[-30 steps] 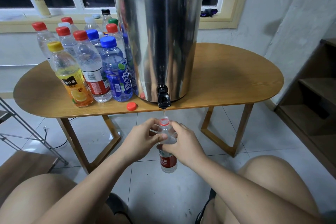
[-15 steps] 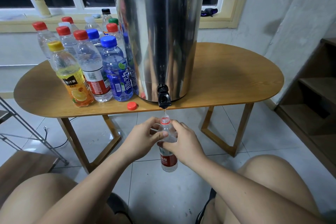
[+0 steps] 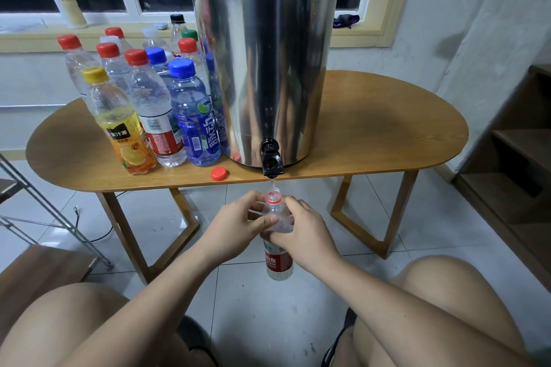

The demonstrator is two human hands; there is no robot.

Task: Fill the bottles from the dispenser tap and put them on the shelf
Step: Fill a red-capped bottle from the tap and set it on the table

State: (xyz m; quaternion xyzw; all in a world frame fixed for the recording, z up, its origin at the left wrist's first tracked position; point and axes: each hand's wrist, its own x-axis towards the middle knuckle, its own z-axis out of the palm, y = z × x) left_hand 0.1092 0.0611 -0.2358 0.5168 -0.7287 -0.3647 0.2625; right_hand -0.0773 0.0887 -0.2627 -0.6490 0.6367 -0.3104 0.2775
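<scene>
Both hands, left [image 3: 235, 225] and right [image 3: 307, 232], grip the upright water bottle [image 3: 275, 250], mouth up under the tap [image 3: 272, 159]; hands hide its middle.

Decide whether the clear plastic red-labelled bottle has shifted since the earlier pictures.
No. The clear plastic red-labelled bottle stays with its mouth just below the black dispenser tap, as before.

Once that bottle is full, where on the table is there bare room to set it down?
The whole stretch of wooden table right of the steel dispenser is bare, ample for the held bottle. Left of it, capped bottles crowd together, with a loose red cap in front.
</scene>
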